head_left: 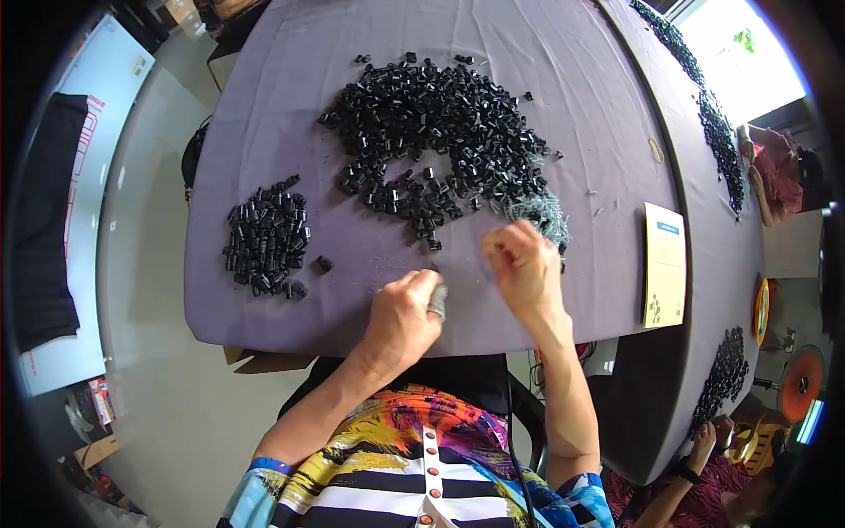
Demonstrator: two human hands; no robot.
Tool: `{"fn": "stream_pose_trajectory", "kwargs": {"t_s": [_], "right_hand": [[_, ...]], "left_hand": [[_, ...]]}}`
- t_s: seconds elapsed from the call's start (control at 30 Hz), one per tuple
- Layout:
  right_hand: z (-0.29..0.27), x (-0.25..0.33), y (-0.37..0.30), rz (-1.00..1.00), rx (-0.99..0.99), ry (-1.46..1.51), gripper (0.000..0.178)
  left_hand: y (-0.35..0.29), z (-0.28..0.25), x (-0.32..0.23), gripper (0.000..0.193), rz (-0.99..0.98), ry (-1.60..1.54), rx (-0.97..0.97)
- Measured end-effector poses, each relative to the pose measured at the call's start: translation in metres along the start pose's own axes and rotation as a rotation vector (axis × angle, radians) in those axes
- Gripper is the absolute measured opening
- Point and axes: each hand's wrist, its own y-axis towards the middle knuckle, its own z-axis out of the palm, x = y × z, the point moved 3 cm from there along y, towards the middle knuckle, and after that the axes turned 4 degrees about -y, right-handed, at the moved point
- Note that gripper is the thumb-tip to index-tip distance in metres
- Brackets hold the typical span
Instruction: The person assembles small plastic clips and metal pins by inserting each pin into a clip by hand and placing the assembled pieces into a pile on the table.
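Observation:
My left hand [400, 315] is closed low over the near edge of the table, with a grey cover [437, 300] on one digit; anything inside its fingers is hidden. My right hand [525, 268] is raised a little to the right, thumb and fingertips pinched together on something too small to make out. Just beyond it lies a heap of small clear, pale pins [541, 214]. A big spread of small black plastic pieces [475, 114] covers the middle of the table. At the left sits a smaller pile of black pieces [266, 238], with a loose black piece [325, 263] beside it.
Purple-grey cloth covers the table [264, 106]. A yellow booklet [664, 264] lies near its right edge. Along a second table, more black pieces [723, 374] are heaped, and two other people work there. An orange-red fan [802, 384] stands at the far right.

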Motion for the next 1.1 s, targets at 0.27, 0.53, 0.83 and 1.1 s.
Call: {"fn": "stream_pose_trajectory", "kwargs": {"t_s": [0.27,0.53,0.83,1.1], "right_hand": [[0.011,-0.015,0.030,-0.026,-0.123,-0.319,0.005],[0.017,-0.014,0.036,-0.065,-0.048,-0.394,0.002],[0.013,-0.004,0.025,-0.149,-0.058,-0.294,0.018],[0.017,0.020,-0.006,-0.184,-0.132,0.030,0.014]], "left_hand": [[0.002,-0.062,0.034,0.016,-0.040,0.288,-0.186],[0.008,-0.053,0.008,0.025,0.055,0.309,-0.240],[0.035,-0.001,0.003,0.015,0.227,0.275,0.000],[0.037,-0.001,-0.001,0.032,0.139,0.249,0.067]]}}
